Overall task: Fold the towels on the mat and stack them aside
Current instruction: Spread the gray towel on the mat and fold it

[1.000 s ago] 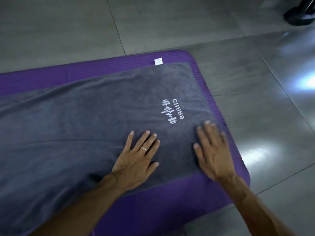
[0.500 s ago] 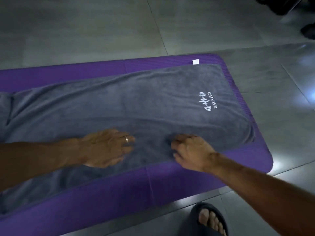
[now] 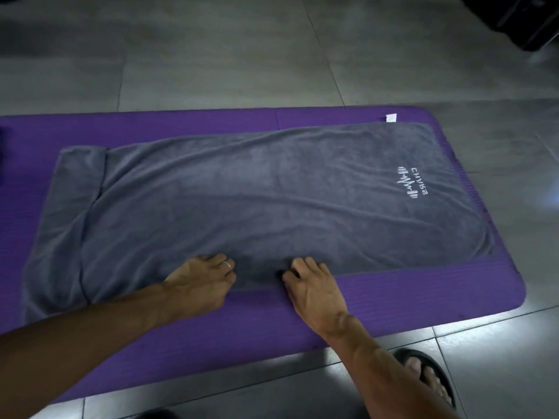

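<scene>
A long grey towel (image 3: 257, 201) lies spread along the purple mat (image 3: 423, 297), with a white logo (image 3: 406, 186) near its right end and a white label (image 3: 391, 117) at its far right corner. Its left end is folded over on itself. At the towel's near edge, around the middle, my left hand (image 3: 199, 282) has its fingers curled on the cloth, a ring on one finger. My right hand (image 3: 311, 287) is a little to the right, its fingers and thumb curled round the same edge. The cloth bunches slightly between the two hands.
The mat lies on a grey tiled floor (image 3: 242, 55). My foot in a black sandal (image 3: 423, 379) stands on the floor just in front of the mat's right part. Something dark (image 3: 526, 19) stands at the far right corner, and another dark shape (image 3: 2, 152) touches the left edge.
Both hands slid left along the towel from its right end to the middle of its near edge, and their flat fingers have curled onto the cloth. The view panned left.
</scene>
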{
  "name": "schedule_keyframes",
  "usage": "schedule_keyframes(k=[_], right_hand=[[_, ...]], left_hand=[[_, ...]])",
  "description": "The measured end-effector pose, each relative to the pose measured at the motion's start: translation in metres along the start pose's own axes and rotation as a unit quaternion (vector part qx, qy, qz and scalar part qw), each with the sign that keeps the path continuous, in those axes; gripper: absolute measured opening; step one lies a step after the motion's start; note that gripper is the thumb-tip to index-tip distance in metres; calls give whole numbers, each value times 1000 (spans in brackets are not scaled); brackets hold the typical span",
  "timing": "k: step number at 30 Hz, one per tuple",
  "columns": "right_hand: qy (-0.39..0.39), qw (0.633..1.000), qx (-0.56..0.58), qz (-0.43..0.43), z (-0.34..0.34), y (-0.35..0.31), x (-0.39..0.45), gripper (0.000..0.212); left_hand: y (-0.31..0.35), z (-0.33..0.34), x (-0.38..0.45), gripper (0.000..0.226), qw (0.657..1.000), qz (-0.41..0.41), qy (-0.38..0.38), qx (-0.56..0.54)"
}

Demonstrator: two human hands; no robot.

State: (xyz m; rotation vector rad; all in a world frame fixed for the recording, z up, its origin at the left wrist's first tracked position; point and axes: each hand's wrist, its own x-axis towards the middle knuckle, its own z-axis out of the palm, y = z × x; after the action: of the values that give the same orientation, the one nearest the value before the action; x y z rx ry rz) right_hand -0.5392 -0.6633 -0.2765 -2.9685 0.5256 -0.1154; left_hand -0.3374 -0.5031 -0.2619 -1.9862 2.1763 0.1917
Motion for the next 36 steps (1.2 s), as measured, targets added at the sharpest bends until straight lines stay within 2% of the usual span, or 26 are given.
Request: schedule_keyframes(k=[5,7,10,14,18,20,22,25,27,29,32,34,36], right_hand=[[-12,1000,-12,4,-5,-12,-17,11],[-38,999,3,15,-10,-18,-21,15],[-71,997,7,13,-10,-32,-11,30],[-82,994,39,-57,-2,-81,15,35],[-77,987,76,-121,8,-142,42,33],[-70,985,87,-133,13,-165,51,40],[-66,982,87,-154,15,-181,57,41],[-56,974,60,-211,22,-198,60,24],[-57,973,47,-219,28,-206,59,20],[-63,975,39,-209,33,-211,57,19],[-82,972,30,-216,28,-217,56,15],[-98,969,34,-226,24,-220,58,12],[-124,970,86,-193,19,-227,71,13]], left_hand=[[12,3,-17,17,993,-3,75,-94],[21,7,-29,23,990,-16,89,-108],[26,14,-51,49,981,-114,102,-121],[12,26,-111,45,941,-307,97,-100],[-10,36,-170,45,839,-527,31,-131],[-13,38,-181,62,767,-617,16,-173],[-12,37,-184,79,698,-683,40,-212],[-16,37,-188,59,597,-740,114,-289],[-18,41,-192,42,558,-746,135,-337],[-18,43,-198,34,552,-735,148,-365],[-20,40,-213,38,552,-706,192,-400],[-21,41,-227,48,570,-686,182,-414],[-21,46,-237,59,602,-671,150,-407]])
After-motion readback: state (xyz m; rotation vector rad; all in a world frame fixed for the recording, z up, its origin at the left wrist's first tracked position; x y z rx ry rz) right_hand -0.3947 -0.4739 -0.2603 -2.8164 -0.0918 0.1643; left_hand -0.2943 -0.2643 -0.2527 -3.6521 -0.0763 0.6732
